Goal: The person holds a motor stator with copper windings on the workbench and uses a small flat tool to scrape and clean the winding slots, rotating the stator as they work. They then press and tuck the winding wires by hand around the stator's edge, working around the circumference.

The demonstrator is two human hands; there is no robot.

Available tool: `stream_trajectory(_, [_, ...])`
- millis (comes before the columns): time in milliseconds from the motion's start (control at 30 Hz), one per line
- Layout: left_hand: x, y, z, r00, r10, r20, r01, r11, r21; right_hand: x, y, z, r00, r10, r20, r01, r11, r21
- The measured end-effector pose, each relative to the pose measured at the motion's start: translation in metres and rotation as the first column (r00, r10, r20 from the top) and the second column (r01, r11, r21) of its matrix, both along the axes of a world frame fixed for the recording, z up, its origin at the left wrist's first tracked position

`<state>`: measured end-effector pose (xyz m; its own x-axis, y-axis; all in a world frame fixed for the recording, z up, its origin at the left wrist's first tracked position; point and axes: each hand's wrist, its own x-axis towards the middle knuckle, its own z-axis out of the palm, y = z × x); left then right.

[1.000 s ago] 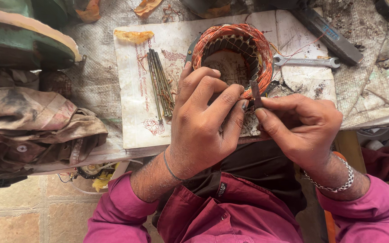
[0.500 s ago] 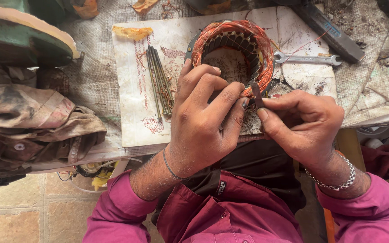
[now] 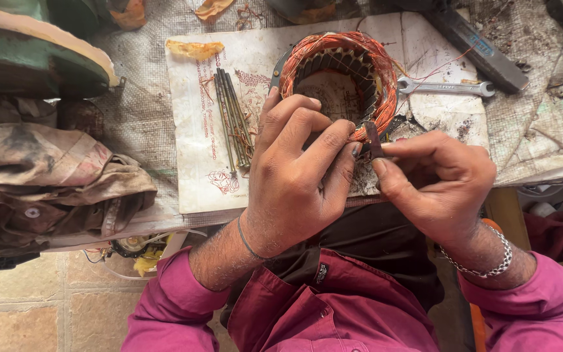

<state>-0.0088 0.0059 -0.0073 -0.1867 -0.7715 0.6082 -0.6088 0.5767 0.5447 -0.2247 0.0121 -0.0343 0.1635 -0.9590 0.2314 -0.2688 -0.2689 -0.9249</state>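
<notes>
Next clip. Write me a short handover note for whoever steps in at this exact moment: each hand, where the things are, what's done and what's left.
Left hand: rests on the near rim of the copper-wound motor ring, fingertips at the coil.
Right hand: pinches a small dark strip upright against that same rim.
Ring sits on a stained paper sheet. A bundle of thin rods lies left of it, a spanner to its right.
Done: copper coils sit around the ring.
Left: strip not yet pushed in; the rods lie untouched.
</notes>
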Motion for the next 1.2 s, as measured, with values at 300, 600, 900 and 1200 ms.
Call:
stream_trajectory(300, [0.001,0.001,-0.001,1.0,-0.007,-0.022,0.008,1.0,0.006,-0.004,-0.005,0.011,0.989,0.041,0.143,-0.057,0.992,0.113])
stream_trajectory(600, [0.0,0.0,-0.001,1.0,-0.013,-0.02,0.013,1.0,0.002,-0.003,-0.007,0.014,0.967,0.033,0.253,-0.078,0.982,0.17])
stream_trajectory(900, [0.0,0.0,-0.002,1.0,-0.009,-0.026,0.009,1.0,0.001,-0.004,-0.007,0.01,0.957,0.04,0.286,-0.085,0.985,0.148])
stream_trajectory(1200, [0.0,-0.001,-0.001,1.0,-0.009,-0.025,0.009,1.0,-0.003,-0.006,-0.005,0.006,0.938,-0.015,0.347,-0.06,0.977,0.206])
